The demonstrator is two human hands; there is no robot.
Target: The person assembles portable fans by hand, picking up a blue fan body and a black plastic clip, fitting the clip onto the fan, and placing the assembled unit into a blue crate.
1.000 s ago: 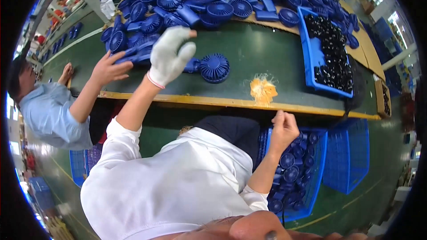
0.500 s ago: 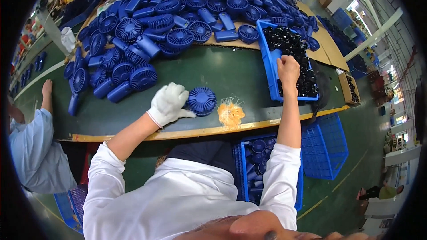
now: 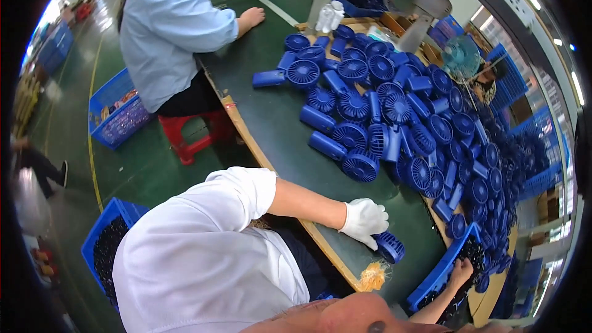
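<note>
Left hand (image 3: 365, 219), gloved: curled round fan (image 3: 392, 248); best kept steady. Right hand (image 3: 461, 271): in tray (image 3: 436, 276) right of grip, among black parts (image 3: 473, 251); hold unclear.

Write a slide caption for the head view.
Gloved left hand at a blue fan, bare right hand at a blue tray of black parts.

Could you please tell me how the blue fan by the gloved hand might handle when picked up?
The blue fan is probably stiff, given its hard-looking ribbed cage. Those thin ribs could be fragile, and the slotted head hints at lightness.
</note>
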